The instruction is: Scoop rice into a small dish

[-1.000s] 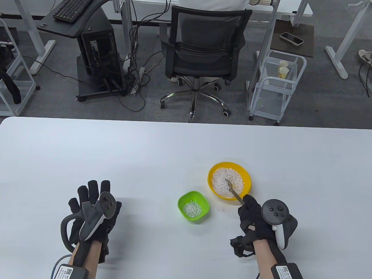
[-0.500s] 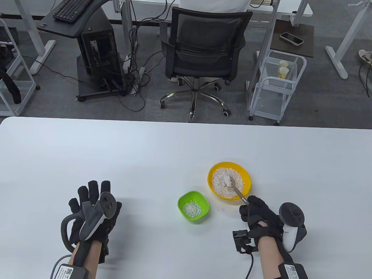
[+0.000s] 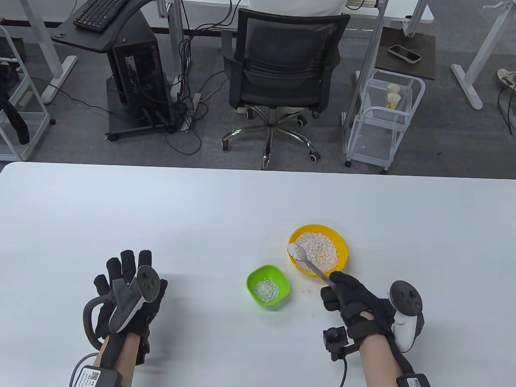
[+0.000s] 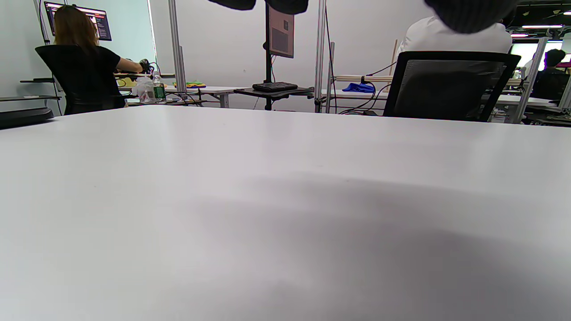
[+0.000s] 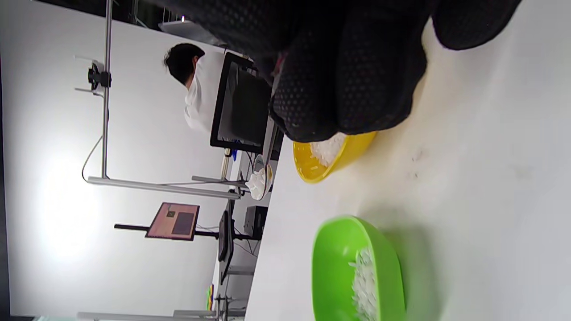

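Carrying a heaped spoon (image 3: 300, 255) of rice, the right hand (image 3: 353, 300) pinches the metal handle near its end, with the loaded bowl of the spoon poised above the left rim of the yellow bowl (image 3: 341, 241). That yellow bowl sits right of centre on the white counter (image 3: 198, 217) and holds a bed of rice (image 3: 321, 246). The small green dish (image 3: 268, 285) stands just near and left of it, a thin layer of rice grains (image 3: 266, 290) already on its floor.

Over on the left, the left hand (image 3: 127, 290) rests flat on the counter with fingers spread, grasping nothing, well apart from both dishes.

Now the risk, as I judge it: the mound looks piled high and the hold is far back on the handle, so any roll of the wrist on the short trip across could shed grains onto the counter between the two dishes. Tipping too early, before the spoon is over the green rim, would do the same.

The right wrist view is on its side and mostly glove (image 5: 348, 76); the handle is hidden there, though the spoon's white heap shows. The left wrist view offers only bare counter and dark fingertips (image 4: 468, 13) at its top edge.
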`<state>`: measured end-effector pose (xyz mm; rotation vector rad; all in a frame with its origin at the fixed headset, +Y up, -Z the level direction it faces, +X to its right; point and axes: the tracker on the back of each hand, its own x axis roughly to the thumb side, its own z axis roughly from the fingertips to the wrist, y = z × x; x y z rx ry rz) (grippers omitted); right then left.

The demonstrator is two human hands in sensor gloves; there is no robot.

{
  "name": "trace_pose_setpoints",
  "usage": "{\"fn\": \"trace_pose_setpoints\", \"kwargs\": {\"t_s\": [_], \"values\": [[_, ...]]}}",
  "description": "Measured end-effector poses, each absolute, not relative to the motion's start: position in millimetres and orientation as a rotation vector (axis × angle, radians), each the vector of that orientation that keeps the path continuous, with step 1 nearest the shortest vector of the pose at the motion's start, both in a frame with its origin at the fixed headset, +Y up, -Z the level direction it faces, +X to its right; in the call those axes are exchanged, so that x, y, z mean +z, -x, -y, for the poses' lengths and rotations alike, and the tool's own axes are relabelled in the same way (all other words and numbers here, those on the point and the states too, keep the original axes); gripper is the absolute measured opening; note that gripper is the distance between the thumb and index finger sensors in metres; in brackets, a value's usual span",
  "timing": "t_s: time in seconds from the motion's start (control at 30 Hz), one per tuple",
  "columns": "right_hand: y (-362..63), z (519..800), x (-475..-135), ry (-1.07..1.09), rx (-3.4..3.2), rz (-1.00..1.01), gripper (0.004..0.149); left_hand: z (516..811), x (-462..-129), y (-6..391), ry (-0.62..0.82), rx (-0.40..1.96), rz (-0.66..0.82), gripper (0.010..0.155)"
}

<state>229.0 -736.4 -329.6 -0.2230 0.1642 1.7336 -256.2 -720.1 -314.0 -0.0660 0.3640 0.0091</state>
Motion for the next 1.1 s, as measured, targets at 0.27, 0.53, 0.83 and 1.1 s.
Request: {"fn": "trace_pose_setpoints", "kwargs": {"t_s": [0.27,0.53,0.83,1.1], "values": [[-199.0,746.4,-329.2,0.146,1.977,-0.298,0.046,720.5,-314.1,256.9,0.071,0.010,-0.364,0.075],[-168.6,734.9,-320.6,-0.033,2.375,-0.178,0.045,719.9,-313.8,257.4,0.069,0.013,-0.365,0.076],[-149.6,722.7,-311.3,-0.286,2.732,0.094,0.045,720.2,-314.4,257.6,0.068,0.015,-0.363,0.075],[-135.9,710.0,-299.5,-0.688,3.092,0.493,0.044,719.8,-313.9,257.3,0.066,0.020,-0.359,0.075]]}}
